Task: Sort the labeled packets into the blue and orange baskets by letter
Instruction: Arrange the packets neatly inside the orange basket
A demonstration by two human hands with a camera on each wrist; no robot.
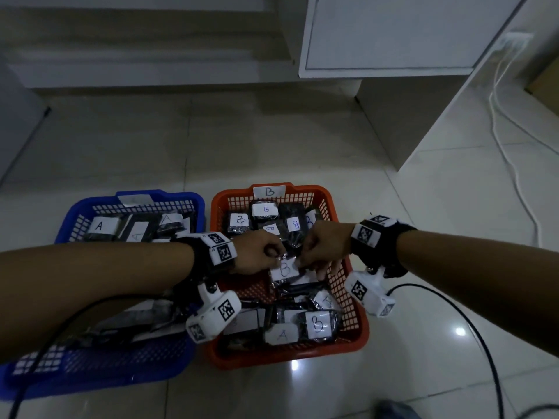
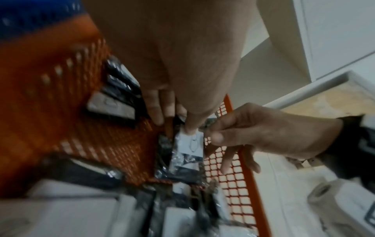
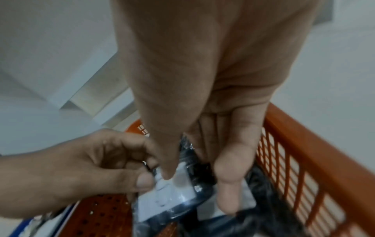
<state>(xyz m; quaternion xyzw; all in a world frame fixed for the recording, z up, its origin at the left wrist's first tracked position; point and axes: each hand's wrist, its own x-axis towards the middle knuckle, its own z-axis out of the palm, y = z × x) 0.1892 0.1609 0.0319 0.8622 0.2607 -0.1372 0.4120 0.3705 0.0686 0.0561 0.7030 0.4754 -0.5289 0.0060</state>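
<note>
Over the middle of the orange basket (image 1: 360, 325) both hands hold one black packet with a white B label (image 1: 284, 269). My left hand (image 1: 276, 257) pinches its top left edge and my right hand (image 1: 302, 258) pinches its top right edge. In the left wrist view the left hand (image 2: 176, 123) grips the packet (image 2: 188, 149) from above, with the right hand (image 2: 253, 133) beside it. The right wrist view has the right hand (image 3: 172, 170) on the label of the packet (image 3: 168, 197). The blue basket (image 1: 169, 196) stands to the left and holds A packets (image 1: 99, 226).
The orange basket carries a B tag (image 1: 269, 191) and holds several B packets, plus one A packet (image 1: 282, 334) near its front. A white cable (image 1: 508, 152) and a black cable (image 1: 484, 352) lie on the tiled floor at right. A white cabinet (image 1: 393, 34) stands behind.
</note>
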